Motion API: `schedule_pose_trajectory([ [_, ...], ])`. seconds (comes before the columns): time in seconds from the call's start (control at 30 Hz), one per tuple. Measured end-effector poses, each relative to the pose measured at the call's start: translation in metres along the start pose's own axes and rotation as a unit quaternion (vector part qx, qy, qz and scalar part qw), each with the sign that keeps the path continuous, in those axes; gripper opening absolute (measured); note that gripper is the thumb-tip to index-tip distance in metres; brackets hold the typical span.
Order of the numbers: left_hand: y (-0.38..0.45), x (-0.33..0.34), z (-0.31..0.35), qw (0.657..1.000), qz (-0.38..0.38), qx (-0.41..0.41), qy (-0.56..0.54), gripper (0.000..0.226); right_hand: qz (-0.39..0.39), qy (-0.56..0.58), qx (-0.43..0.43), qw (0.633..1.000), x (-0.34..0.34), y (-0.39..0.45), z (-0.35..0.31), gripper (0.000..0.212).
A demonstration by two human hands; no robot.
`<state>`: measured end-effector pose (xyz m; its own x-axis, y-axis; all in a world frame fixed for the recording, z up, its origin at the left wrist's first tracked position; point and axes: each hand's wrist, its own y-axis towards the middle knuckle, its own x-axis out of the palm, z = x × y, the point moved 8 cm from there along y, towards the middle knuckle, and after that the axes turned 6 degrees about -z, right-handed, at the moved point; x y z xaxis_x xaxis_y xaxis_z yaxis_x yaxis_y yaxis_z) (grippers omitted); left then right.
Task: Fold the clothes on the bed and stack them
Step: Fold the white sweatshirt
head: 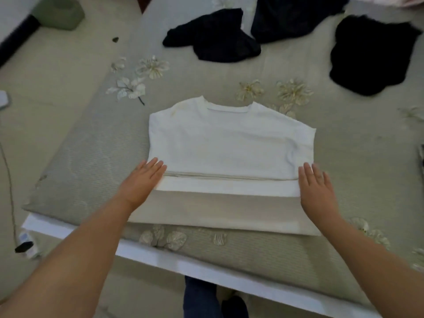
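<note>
White tee point(229, 143) sits mid-frame on the bed point(91, 143), folded into a wide rectangle with the round collar pointing to the top of the frame and both sides tucked in. It lies on top of a beige piece point(218, 210) that's already folded flat and sticks out along the lower edge. Left hand point(142, 182) is flat, fingers straight, resting at the tee's lower left corner; right hand point(317, 191) is flat too, at the lower right corner. Neither grips anything. Three dark clothes wait unfolded along the top: one upper middle point(215, 35), one behind it point(291, 14), one upper right point(369, 53).
</note>
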<state>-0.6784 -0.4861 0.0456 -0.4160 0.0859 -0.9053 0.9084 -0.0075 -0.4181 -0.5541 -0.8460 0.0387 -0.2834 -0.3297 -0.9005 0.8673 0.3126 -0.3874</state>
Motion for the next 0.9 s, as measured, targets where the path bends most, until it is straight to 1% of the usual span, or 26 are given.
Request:
schedule_pose_trajectory([
  [0.03, 0.019, -0.014, -0.006, 1.0, 0.008, 0.011, 0.018, 0.063, 0.001, 0.0, 0.012, 1.0, -0.01, 0.014, 0.004, 0.055],
  [0.1, 0.058, -0.043, -0.013, 0.995, 0.08, 0.057, 0.033, 0.067, -0.009, 0.005, 0.04, 0.999, -0.027, 0.042, 0.01, 0.055],
  [0.13, 0.078, -0.052, -0.019, 0.992, 0.088, 0.075, 0.041, 0.069, -0.017, 0.004, 0.053, 0.998, -0.035, 0.056, 0.013, 0.055],
  [0.17, 0.097, -0.054, -0.026, 0.993, 0.065, 0.086, 0.051, 0.069, -0.028, 0.001, 0.065, 0.997, -0.042, 0.071, 0.016, 0.055],
  [0.23, 0.134, -0.056, -0.048, 0.995, -0.008, 0.078, 0.067, 0.066, -0.043, -0.012, 0.08, 0.996, -0.055, 0.1, 0.02, 0.056],
  [0.27, 0.154, -0.058, -0.057, 0.994, -0.028, 0.078, 0.066, 0.064, -0.049, -0.023, 0.077, 0.996, -0.061, 0.116, 0.021, 0.056],
  [0.37, 0.209, -0.064, -0.077, 0.993, -0.057, 0.077, 0.075, 0.061, -0.071, -0.056, 0.055, 0.994, -0.075, 0.166, 0.021, 0.057],
  [0.43, 0.244, -0.067, -0.088, 0.993, -0.08, 0.048, 0.075, 0.057, -0.078, -0.073, 0.052, 0.993, -0.081, 0.2, 0.022, 0.056],
  [0.5, 0.276, -0.07, -0.095, 0.992, -0.099, 0.009, 0.072, 0.046, -0.096, -0.085, 0.043, 0.991, -0.08, 0.23, 0.022, 0.052],
  [0.57, 0.303, -0.076, -0.102, 0.992, -0.104, -0.051, 0.046, 0.035, -0.138, -0.109, 0.01, 0.984, -0.074, 0.257, 0.021, 0.047],
  [0.63, 0.325, -0.076, -0.107, 0.99, -0.102, -0.096, 0.024, 0.032, -0.173, -0.141, -0.014, 0.975, -0.068, 0.281, 0.023, 0.043],
  [0.7, 0.345, -0.065, -0.112, 0.988, -0.093, -0.122, 0.012, 0.033, -0.182, -0.17, -0.01, 0.968, -0.061, 0.304, 0.026, 0.043],
  [0.73, 0.352, -0.058, -0.117, 0.987, -0.087, -0.135, 0.007, 0.033, -0.179, -0.181, 0.003, 0.967, -0.058, 0.315, 0.028, 0.042],
  [0.8, 0.356, -0.045, -0.125, 0.985, -0.061, -0.163, 0.003, 0.033, -0.156, -0.172, 0.064, 0.97, -0.055, 0.333, 0.035, 0.043],
  [0.83, 0.357, -0.039, -0.128, 0.984, -0.038, -0.174, -0.008, 0.034, -0.142, -0.157, 0.102, 0.972, -0.054, 0.339, 0.038, 0.045],
  [0.9, 0.356, -0.033, -0.128, 0.98, 0.028, -0.182, -0.075, 0.033, -0.111, -0.116, 0.153, 0.975, -0.049, 0.347, 0.039, 0.05],
])
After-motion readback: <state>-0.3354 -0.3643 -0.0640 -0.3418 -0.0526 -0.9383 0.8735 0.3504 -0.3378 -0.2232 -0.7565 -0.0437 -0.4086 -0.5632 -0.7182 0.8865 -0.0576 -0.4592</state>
